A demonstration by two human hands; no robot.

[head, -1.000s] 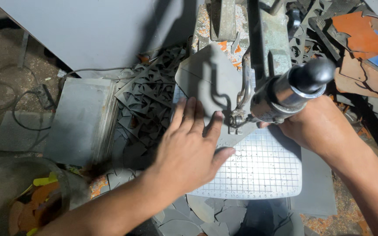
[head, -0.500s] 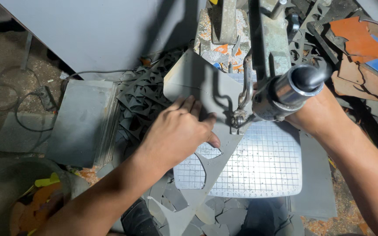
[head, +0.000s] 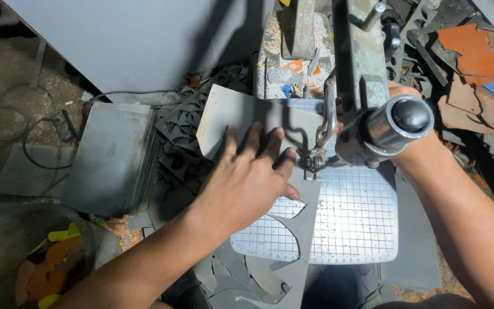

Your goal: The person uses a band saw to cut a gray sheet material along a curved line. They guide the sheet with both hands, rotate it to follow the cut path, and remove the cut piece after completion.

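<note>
Head view looks down on the grey sheet [head: 241,117] I am cutting. It lies flat on the gridded white table [head: 350,223] of the cutting machine [head: 361,68], with one edge at the blade [head: 314,161], so the cut can follow the shape I want. My left hand [head: 247,180] lies palm down on the sheet with the fingers [head: 273,143] spread flat and nothing gripped. Pressing like this keeps the thin sheet from lifting and lets me steer it. My right hand [head: 401,97] is mostly hidden behind the machine's round metal handle [head: 393,126], and I cannot tell how its fingers are set or whether they grip anything. A part of the sheet already cut into curves [head: 293,252] hangs toward me over the table's near edge. To my left sits a stack of uncut grey sheets [head: 110,157], close at hand, and beside it a pile of dark offcuts [head: 184,131]. Orange scraps [head: 470,51] lie off to the right.
</note>
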